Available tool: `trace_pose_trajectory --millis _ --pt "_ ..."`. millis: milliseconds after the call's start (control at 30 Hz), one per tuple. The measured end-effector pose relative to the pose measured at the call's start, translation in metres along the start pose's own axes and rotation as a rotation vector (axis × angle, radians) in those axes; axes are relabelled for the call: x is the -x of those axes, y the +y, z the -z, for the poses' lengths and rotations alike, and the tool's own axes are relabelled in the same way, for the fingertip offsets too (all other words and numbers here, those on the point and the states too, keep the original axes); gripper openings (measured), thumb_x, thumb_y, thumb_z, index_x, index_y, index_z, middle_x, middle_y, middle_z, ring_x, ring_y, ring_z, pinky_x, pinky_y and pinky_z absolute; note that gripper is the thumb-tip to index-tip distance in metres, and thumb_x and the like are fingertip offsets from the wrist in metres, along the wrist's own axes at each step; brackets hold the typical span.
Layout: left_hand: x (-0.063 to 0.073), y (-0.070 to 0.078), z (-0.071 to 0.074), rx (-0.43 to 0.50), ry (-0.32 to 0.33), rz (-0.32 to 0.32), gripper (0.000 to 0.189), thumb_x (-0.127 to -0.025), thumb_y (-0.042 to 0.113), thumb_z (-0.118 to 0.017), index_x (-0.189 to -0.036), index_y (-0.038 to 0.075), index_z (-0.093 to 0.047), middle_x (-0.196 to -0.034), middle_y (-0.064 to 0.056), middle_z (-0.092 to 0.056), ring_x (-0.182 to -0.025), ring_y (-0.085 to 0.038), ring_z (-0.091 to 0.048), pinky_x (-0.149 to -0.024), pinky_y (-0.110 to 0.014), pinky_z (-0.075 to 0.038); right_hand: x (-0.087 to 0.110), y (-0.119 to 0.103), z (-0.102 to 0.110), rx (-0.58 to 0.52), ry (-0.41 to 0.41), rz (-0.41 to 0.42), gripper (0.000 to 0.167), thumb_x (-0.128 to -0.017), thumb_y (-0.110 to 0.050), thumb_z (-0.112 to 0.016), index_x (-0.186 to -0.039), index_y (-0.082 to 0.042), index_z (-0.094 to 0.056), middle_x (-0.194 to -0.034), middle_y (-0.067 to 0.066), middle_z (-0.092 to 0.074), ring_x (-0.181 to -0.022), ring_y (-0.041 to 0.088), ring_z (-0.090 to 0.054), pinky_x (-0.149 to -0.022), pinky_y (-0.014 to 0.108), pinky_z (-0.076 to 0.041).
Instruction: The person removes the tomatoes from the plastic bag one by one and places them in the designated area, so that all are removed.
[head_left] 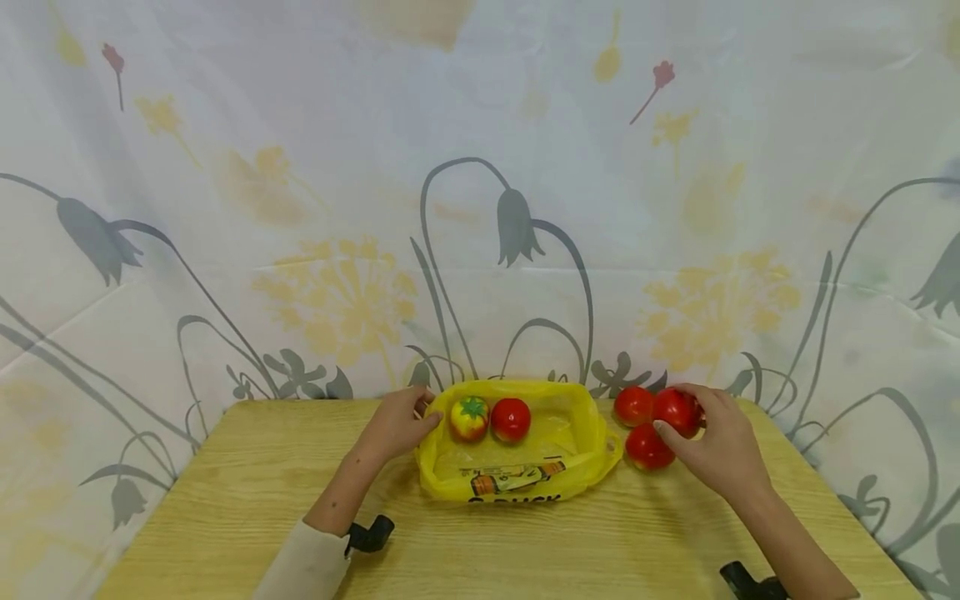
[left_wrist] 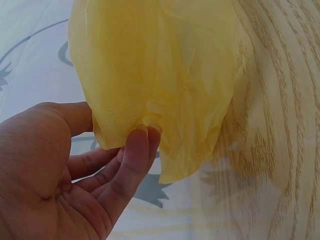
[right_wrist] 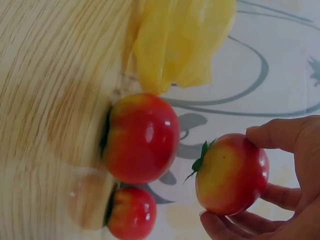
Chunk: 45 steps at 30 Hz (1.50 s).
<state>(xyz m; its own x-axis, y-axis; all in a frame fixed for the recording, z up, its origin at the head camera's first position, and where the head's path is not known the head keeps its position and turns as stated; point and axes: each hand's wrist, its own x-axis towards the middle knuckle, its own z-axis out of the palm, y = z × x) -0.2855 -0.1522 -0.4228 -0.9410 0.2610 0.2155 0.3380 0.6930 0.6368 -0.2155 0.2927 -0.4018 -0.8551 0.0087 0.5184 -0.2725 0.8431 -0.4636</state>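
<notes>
A yellow plastic bag (head_left: pixel 592 417) stands with its mouth spread wide, two tomatoes inside: one (head_left: pixel 469 418) shows its green calyx upward, the other (head_left: pixel 511 420) its red side. At the bag's left edge, my left hand (head_left: pixel 397 423) pinches the plastic; the left wrist view shows its fingertips (left_wrist: pixel 137 137) against the yellow film (left_wrist: pixel 150 60). My right hand (head_left: pixel 716 437) grips a red and yellow tomato (right_wrist: pixel 232 175) between thumb and fingers, raised off the table with its green calyx hanging down. Beside it, two more tomatoes (right_wrist: pixel 142 140) (head_left: pixel 633 407) rest on the table right of the bag.
The wooden table (head_left: pixel 525 550) has pale grain. Behind it hangs a white cloth (head_left: pixel 480 108) printed with grey and yellow flowers. A bag handle loop (head_left: pixel 613 448) sticks out toward the tomatoes on the right. Black wrist mounts (head_left: pixel 371 533) sit on both forearms.
</notes>
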Motion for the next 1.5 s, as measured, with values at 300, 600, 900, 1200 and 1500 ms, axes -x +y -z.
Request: trace_pose_trajectory --millis 300,600,900,1200,1500 --pt "0.001 -0.002 -0.001 0.003 -0.007 0.010 0.027 -0.100 0.016 -0.073 -0.122 0.001 -0.071 -0.101 -0.008 -0.070 -0.083 -0.019 -0.065 -0.070 -0.036 -0.057 -0.001 0.014 0.001 0.015 0.006 -0.026 0.050 -0.087 -0.018 -0.085 -0.128 0.003 -0.066 -0.116 0.027 -0.065 -0.093 0.035 -0.058 -0.069 0.039 -0.050" --pt "0.000 -0.002 0.000 -0.003 -0.002 0.006 0.027 -0.100 0.016 -0.073 -0.122 0.001 -0.071 -0.102 -0.008 -0.071 -0.086 -0.020 -0.067 -0.073 -0.038 -0.059 -0.002 0.033 -0.003 0.046 -0.033 -0.054 0.059 -0.086 -0.018 -0.086 -0.130 0.011 -0.061 -0.120 0.035 -0.062 -0.099 0.048 -0.061 -0.073 0.055 -0.057" --pt "-0.001 -0.003 0.000 0.002 0.004 0.023 0.029 -0.100 0.017 -0.074 -0.124 0.001 -0.072 -0.104 -0.009 -0.072 -0.090 -0.022 -0.068 -0.075 -0.039 -0.059 -0.002 0.045 -0.004 0.048 -0.135 -0.101 0.061 -0.087 -0.016 -0.084 -0.131 0.015 -0.057 -0.122 0.040 -0.058 -0.103 0.053 -0.056 -0.079 0.066 -0.058" --pt "-0.003 -0.001 0.002 -0.009 0.003 0.013 0.029 -0.100 0.018 -0.074 -0.124 0.001 -0.072 -0.105 -0.009 -0.072 -0.091 -0.023 -0.068 -0.075 -0.039 -0.059 -0.005 0.053 -0.003 0.052 -0.179 -0.111 0.060 -0.086 -0.015 -0.083 -0.130 0.016 -0.057 -0.122 0.042 -0.055 -0.104 0.056 -0.057 -0.081 0.066 -0.057" --pt "-0.001 -0.001 0.000 -0.004 -0.003 0.022 0.028 -0.100 0.017 -0.074 -0.123 0.001 -0.071 -0.103 -0.009 -0.071 -0.087 -0.021 -0.067 -0.072 -0.038 -0.058 -0.003 0.063 -0.007 0.088 -0.228 -0.130 0.064 -0.086 -0.015 -0.083 -0.131 0.020 -0.054 -0.120 0.043 -0.055 -0.106 0.056 -0.057 -0.088 0.068 -0.052"
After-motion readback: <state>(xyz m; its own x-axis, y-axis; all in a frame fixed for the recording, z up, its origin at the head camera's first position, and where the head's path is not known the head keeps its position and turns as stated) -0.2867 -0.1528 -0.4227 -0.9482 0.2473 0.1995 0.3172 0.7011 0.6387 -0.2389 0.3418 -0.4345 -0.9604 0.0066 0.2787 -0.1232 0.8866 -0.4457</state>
